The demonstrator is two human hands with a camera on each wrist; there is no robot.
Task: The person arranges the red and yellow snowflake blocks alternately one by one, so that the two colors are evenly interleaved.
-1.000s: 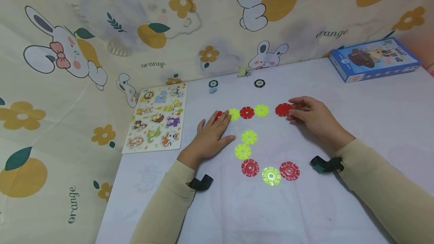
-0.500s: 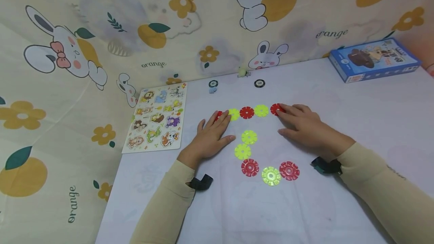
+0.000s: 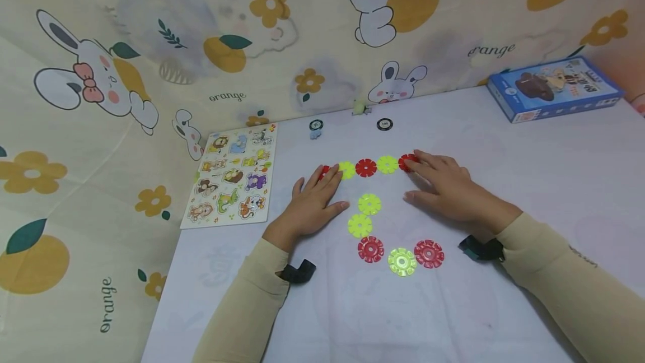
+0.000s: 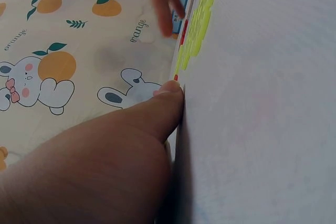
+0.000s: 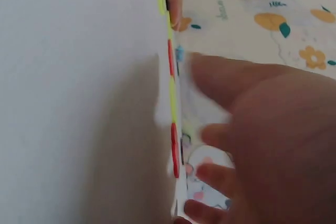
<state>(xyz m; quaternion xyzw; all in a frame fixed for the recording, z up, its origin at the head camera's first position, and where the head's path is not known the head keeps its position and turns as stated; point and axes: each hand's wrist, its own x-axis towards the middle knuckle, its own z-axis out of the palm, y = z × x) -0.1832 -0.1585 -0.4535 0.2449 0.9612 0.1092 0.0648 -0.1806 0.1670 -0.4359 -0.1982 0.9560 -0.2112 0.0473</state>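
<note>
A row of flower-shaped plastic discs, red and yellow-green in turn, crosses the table in the head view. My left hand (image 3: 309, 206) lies flat at its left end, fingertips on a red disc (image 3: 324, 172) they partly cover. Beside that come a yellow-green disc (image 3: 347, 170), a red disc (image 3: 365, 167) and another yellow-green disc (image 3: 387, 164). At the right end, the extended fingers of my right hand (image 3: 445, 186) touch a red disc (image 3: 407, 161) close to its neighbour. Nearer me, a curve holds yellow-green discs (image 3: 369, 204) and red discs (image 3: 370, 249).
An animal picture board (image 3: 232, 175) lies at the left. Behind the row are black-rimmed chips (image 3: 385, 124), a small blue figure (image 3: 315, 135) and a pale green figure (image 3: 360, 107). A blue box (image 3: 554, 88) sits at the back right against the patterned cloth (image 3: 282, 60).
My right hand has gone from pinching the right-end red disc to touching it with extended fingers. That disc has slid left toward the row. My left hand has stayed put.
</note>
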